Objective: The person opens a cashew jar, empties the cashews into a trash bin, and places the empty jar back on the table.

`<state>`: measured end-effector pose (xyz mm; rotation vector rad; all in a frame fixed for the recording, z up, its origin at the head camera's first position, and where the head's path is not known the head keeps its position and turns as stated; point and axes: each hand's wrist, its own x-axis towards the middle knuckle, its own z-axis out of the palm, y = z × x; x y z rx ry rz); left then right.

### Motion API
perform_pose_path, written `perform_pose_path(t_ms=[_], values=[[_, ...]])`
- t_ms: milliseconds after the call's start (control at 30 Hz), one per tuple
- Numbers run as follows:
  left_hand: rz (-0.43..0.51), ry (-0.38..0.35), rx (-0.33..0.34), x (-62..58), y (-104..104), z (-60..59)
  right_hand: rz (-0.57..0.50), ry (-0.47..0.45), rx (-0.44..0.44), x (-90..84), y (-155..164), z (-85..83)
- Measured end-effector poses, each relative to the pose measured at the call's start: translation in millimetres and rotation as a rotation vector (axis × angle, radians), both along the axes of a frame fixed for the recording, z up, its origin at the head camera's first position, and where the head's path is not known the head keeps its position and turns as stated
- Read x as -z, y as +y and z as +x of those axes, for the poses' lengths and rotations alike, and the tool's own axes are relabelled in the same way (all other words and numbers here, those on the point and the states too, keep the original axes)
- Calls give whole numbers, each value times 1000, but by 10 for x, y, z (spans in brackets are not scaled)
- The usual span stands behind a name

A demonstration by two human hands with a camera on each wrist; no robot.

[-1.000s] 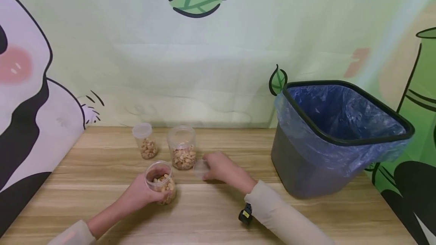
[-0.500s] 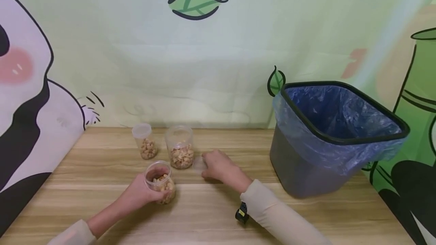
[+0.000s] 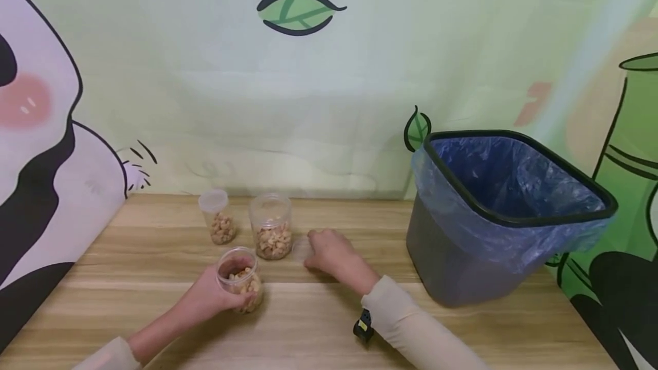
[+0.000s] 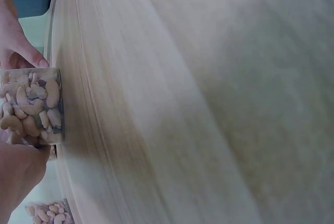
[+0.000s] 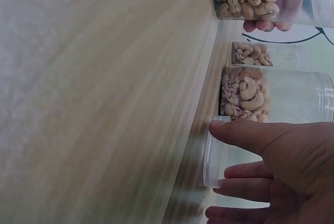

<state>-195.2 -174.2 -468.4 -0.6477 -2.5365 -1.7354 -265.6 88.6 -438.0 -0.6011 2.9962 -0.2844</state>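
Note:
My left hand (image 3: 218, 293) grips a clear open-topped jar (image 3: 241, 281) part filled with cashews, its fingers and thumb wrapped round the side. Beyond it, a larger clear jar (image 3: 271, 227) also holds cashews, and no lid sits on its top. My right hand (image 3: 334, 256) is beside that larger jar. In the right wrist view, its thumb (image 5: 229, 130) and fingers pinch opposite edges of a clear round lid (image 5: 211, 158), which stands edge-on close over the wooden table. Most of the lid's right part is hidden by the hand in the head view.
A small lidded container (image 3: 218, 218) with cashews stands at the back left. To the right is a grey bin (image 3: 452, 261) with a blue plastic liner and black rim. The wooden table (image 3: 308, 324) ends at a printed cloth backdrop (image 3: 334, 101).
The head view has shifted slightly. Both hands keep the same hold, on the jar and on the lid, in nearly the same places.

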Motion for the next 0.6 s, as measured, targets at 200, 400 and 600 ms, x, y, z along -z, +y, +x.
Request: perform_pose_path(t_ms=[200,400,600], values=[[-5,3,-3,0,-7,4,12,-7,41,12,6,-7],[0,14,-3,12,-7,9,4,-22,47,10,29,-12],[8,18,-3,15,-4,7,-104,-117,46,-114,115,34]])
